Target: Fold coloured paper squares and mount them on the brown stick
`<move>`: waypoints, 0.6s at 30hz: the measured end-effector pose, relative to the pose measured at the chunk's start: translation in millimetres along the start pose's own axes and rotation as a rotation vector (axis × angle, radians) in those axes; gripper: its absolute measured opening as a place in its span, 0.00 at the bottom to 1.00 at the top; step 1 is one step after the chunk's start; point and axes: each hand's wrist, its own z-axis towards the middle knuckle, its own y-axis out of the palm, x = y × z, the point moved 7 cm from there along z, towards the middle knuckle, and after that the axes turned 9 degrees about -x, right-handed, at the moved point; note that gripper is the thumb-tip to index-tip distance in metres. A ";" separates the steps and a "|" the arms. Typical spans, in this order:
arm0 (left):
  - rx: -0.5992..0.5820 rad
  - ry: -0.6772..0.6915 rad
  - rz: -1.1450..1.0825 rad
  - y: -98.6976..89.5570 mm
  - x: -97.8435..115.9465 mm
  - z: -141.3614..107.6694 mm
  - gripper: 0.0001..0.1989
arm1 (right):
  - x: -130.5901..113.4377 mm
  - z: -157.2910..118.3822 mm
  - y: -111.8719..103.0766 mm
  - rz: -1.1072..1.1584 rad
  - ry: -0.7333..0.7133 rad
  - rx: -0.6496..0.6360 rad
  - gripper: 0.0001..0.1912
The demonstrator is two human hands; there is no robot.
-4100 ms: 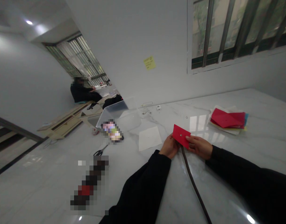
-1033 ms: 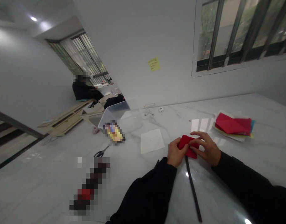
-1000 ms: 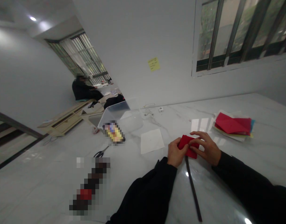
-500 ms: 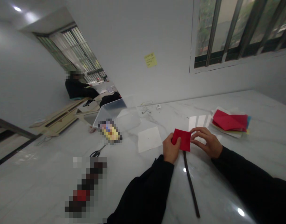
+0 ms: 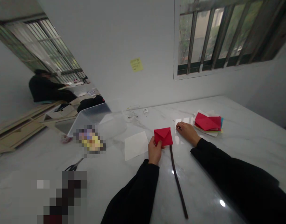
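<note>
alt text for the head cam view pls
A person's left hand holds a red folded paper square on a white marble table, while the right hand rests beside it. A dark strip lies below the paper, with a white sheet to the left and a stack of coloured paper ahead.

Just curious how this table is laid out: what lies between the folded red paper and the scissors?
A white paper sheet lies flat on the marble tabletop there, as the head view shows.
</note>
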 end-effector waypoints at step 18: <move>0.010 -0.082 -0.145 1.6 -5.9 -0.8 0.20 | -36.2 -57.1 -5.6 0.569 -0.089 0.200 0.16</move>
